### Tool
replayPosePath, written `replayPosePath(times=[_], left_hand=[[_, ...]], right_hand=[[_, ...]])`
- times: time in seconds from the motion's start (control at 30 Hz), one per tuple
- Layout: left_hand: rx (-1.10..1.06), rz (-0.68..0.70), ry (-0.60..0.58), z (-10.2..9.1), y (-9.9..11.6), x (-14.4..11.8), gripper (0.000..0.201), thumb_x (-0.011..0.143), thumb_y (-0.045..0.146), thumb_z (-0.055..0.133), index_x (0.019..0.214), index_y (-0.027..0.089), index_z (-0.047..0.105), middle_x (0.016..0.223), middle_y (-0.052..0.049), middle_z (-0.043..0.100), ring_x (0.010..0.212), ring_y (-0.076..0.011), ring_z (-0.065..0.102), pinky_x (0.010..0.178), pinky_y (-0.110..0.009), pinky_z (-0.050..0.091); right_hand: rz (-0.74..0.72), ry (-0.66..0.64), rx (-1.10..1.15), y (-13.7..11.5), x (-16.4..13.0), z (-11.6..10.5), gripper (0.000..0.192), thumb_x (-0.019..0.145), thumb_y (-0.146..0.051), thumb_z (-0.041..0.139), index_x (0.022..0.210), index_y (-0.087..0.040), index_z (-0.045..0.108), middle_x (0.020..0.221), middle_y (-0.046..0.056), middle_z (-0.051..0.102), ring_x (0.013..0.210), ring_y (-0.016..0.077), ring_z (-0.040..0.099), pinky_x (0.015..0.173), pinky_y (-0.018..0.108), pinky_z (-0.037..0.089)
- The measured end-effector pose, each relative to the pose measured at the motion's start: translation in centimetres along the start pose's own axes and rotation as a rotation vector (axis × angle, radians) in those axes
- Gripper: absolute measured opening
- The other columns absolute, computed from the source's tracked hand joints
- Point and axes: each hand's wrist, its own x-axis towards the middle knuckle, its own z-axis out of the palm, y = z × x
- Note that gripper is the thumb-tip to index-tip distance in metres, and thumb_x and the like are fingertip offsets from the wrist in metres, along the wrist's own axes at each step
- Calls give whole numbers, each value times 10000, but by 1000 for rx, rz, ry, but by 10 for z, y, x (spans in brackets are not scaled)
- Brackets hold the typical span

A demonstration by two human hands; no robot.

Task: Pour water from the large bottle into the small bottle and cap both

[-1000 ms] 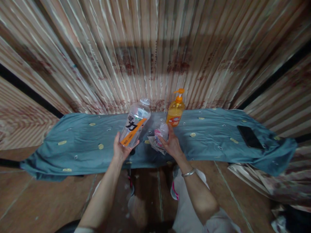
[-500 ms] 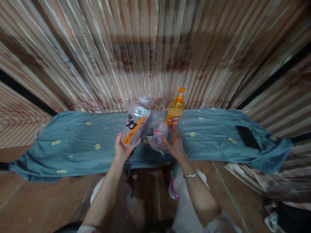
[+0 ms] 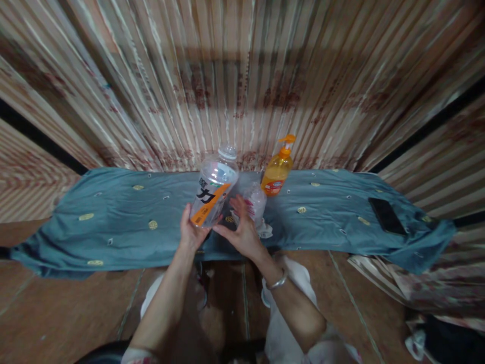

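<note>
My left hand (image 3: 193, 232) grips the lower end of a large clear plastic bottle (image 3: 212, 189) with an orange and black label; it tilts to the right and has no cap that I can see. My right hand (image 3: 244, 230) is open, fingers apart, between that bottle and a smaller clear bottle (image 3: 257, 205) with a pink label. The hand partly hides the small bottle, which stands by a crumpled whitish cloth or paper (image 3: 265, 231). Behind and to the right stands an orange pump bottle (image 3: 278, 172) of yellow-orange liquid.
A teal cloth with yellow pineapples (image 3: 125, 217) covers the narrow table. Toward its right end lies a black phone (image 3: 386, 216). Striped curtains (image 3: 242, 91) hang right behind the table and at both sides. Dark poles (image 3: 428, 124) run along the sides.
My right hand has moved left, from beside the pump bottle and small bottle toward the large bottle. The left hand keeps hold of the large bottle, nearly in place.
</note>
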Motion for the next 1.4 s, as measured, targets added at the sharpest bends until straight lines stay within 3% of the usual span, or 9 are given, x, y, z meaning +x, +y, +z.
replayPosePath(times=[0.07,0.17,0.27,0.37,0.53,0.7,1.1,1.27,1.4], left_hand=[[-7,-14,8,0,-2,2,441,840,511,535,1089,174,673,1066,-121,724,1081,-320,669,925,-523,554],[-2,-20,39,-1,-4,7,349,844,444,542,1000,170,692,945,-103,746,1081,-308,675,947,-482,555],[29,-18,54,-5,-3,15,315,834,426,561,960,168,690,894,-98,750,1086,-305,676,933,-447,565],[77,37,61,-12,0,24,325,821,435,606,1006,176,670,1002,-103,744,1145,-302,650,937,-422,559],[224,282,272,-26,3,34,426,698,229,771,1104,280,651,1265,-41,661,1314,-228,535,1016,-331,503],[333,325,228,-30,-3,36,297,693,127,736,974,224,733,1171,-37,708,1290,-208,552,1126,-310,397],[366,260,207,-38,-23,48,386,631,53,726,985,202,691,1124,-45,707,1299,-247,534,1149,-378,372],[431,267,204,-41,-23,47,437,624,101,733,1043,204,667,1226,-59,669,1317,-248,517,1176,-365,331],[482,269,197,-44,-19,44,552,585,142,756,1120,197,632,1325,-85,611,1375,-279,452,1176,-396,326]], right_hand=[[13,-8,103,8,11,14,995,684,-469,804,1467,-192,256,1433,166,517,1327,264,522,1086,442,464],[118,-7,170,15,24,30,779,684,-453,796,1301,-183,405,1228,125,665,1123,243,665,945,393,556],[175,14,191,17,33,38,621,683,-441,789,1152,-193,465,1098,90,709,981,222,711,850,360,584],[150,36,143,13,42,39,588,683,-436,784,1127,-212,470,1101,69,705,966,209,707,853,353,578],[164,36,-106,13,54,40,574,663,-423,796,1096,-199,493,1033,68,700,940,245,700,862,396,563],[139,20,-185,31,60,50,609,685,-379,775,1181,-195,473,1077,81,687,992,256,694,886,401,554],[50,-22,-274,70,56,63,898,782,-430,707,1463,-91,231,1249,216,627,1148,318,646,943,435,531],[42,-24,-300,70,52,61,959,782,-453,710,1490,-76,184,1368,254,550,1262,326,572,994,460,502],[33,-44,-338,63,45,56,1007,799,-495,694,1510,-40,146,1496,289,402,1395,332,432,1103,475,414]])
